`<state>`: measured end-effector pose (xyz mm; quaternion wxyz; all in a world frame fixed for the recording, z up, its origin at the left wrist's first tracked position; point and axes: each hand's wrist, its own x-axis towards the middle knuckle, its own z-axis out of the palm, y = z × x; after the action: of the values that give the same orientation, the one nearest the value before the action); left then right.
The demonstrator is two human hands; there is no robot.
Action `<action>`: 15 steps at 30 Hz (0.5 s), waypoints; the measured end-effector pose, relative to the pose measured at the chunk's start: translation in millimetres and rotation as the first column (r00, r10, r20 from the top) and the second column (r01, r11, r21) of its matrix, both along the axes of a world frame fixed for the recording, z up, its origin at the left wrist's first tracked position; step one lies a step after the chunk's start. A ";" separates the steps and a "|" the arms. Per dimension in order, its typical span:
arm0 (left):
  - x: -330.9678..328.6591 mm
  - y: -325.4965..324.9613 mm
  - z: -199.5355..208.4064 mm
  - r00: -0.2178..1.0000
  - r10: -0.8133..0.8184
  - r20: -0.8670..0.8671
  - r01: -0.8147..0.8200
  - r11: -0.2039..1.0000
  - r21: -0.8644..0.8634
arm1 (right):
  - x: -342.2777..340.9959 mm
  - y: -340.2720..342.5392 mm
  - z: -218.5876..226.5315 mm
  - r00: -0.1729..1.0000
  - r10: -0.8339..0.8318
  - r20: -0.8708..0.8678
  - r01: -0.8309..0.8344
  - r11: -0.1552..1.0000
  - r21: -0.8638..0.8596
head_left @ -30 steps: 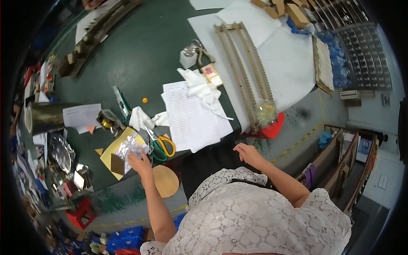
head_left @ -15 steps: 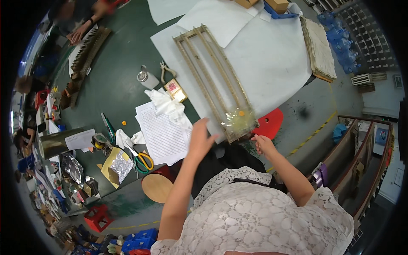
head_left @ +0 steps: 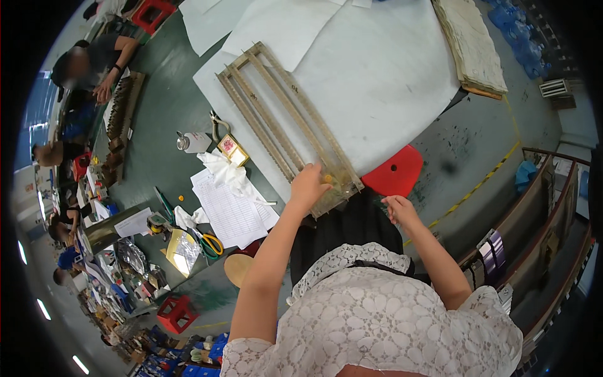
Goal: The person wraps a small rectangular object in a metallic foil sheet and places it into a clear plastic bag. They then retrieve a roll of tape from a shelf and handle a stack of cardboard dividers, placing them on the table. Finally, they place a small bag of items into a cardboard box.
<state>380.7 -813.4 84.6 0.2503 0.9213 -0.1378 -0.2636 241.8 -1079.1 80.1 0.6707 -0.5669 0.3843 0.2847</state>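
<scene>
A long frame of narrow, notched bars (head_left: pixel 276 94) lies slanted on the white-covered table, its near end close to my body. Clear crinkled plastic (head_left: pixel 342 188) covers that near end, with a small orange spot (head_left: pixel 328 179) showing in it. My left hand (head_left: pixel 306 188) reaches over this end, thumb and fingers apart, at the plastic; whether it presses on it I cannot tell. Beyond the frame's near right corner, my right hand (head_left: pixel 400 211) is held in the air with thumb and fingertips pinched together. Anything between them is too small to make out.
Left of the frame are pliers (head_left: pixel 217 125), a metal-topped bottle (head_left: pixel 193 142), a small gold-edged box (head_left: pixel 233 149), white cloth, printed sheets (head_left: pixel 226 210) and yellow-handled scissors (head_left: pixel 212 245). A red stool (head_left: pixel 397 173) stands right of the frame. A person sits across the green table.
My left hand has moved in over the plastic at the frame's near end. My right hand stays pinched beside it. The whole view has shifted and turned somewhat.
</scene>
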 end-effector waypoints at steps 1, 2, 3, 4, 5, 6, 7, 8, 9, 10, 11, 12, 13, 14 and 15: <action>0.4 0.4 -0.2 0.999 0.018 -0.029 -0.019 0.999 -0.033 | 2.9 -0.2 1.5 1.000 -0.010 -0.001 0.010 1.000 0.017; 0.3 1.6 -0.3 0.994 0.038 -0.100 -0.046 0.996 -0.075 | 5.5 1.2 3.3 1.000 -0.019 -0.002 0.019 0.999 0.034; 0.6 1.5 0.1 0.984 0.055 -0.170 -0.076 0.990 -0.118 | 8.4 1.4 4.7 1.000 -0.027 -0.003 0.027 0.998 0.049; 0.1 2.7 0.7 0.968 0.070 -0.240 -0.110 0.981 -0.157 | 11.9 1.7 6.3 1.000 -0.023 0.007 0.023 0.998 0.062; -1.2 5.2 1.7 0.974 0.070 -0.217 -0.106 0.981 -0.160 | 15.8 2.4 8.0 1.000 -0.018 0.016 0.017 0.997 0.075; -3.5 8.2 2.3 0.978 0.069 -0.196 -0.102 0.981 -0.164 | 19.6 3.9 11.2 1.000 -0.014 0.024 0.012 0.996 0.086; -7.3 12.8 3.4 0.982 0.070 -0.175 -0.100 0.981 -0.167 | 22.9 5.4 15.3 0.999 -0.024 0.024 0.022 0.996 0.086; -14.0 19.8 5.7 0.942 0.174 -0.286 -0.249 0.935 -0.253 | 25.8 7.4 20.4 0.999 -0.033 0.024 0.030 0.996 0.087; -20.5 27.6 10.5 0.880 0.253 -0.401 -0.393 0.863 -0.317 | 27.4 10.9 22.8 0.999 -0.047 0.025 0.045 0.995 0.088; -26.4 36.7 16.7 0.799 0.312 -0.514 -0.530 0.768 -0.359 | 27.4 15.5 22.4 0.995 -0.099 0.021 0.095 0.985 0.141; -32.1 47.8 23.2 0.752 0.299 -0.588 -0.590 0.704 -0.397 | 26.0 21.2 21.6 0.988 -0.151 0.016 0.145 0.970 0.194; -38.2 53.9 33.9 0.661 0.322 -0.677 -0.695 0.603 -0.392 | 24.3 26.8 20.1 0.978 -0.208 0.009 0.199 0.949 0.244; -46.2 58.3 49.1 0.561 0.326 -0.761 -0.787 0.494 -0.369 | 22.6 35.3 21.2 0.978 -0.208 0.017 0.195 0.939 0.283; -55.5 63.6 60.7 0.455 0.309 -0.835 -0.863 0.384 -0.328 | 20.7 48.6 21.7 0.977 -0.213 0.027 0.194 0.927 0.320; -65.4 67.4 66.8 0.437 0.281 -0.855 -0.883 0.317 -0.347 | 19.7 63.4 24.6 0.974 -0.223 0.041 0.194 0.914 0.357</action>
<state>315.3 -746.0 151.4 0.7308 0.5289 0.2409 -0.3579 261.4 -1015.6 104.7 0.8023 -0.4052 0.3583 0.2524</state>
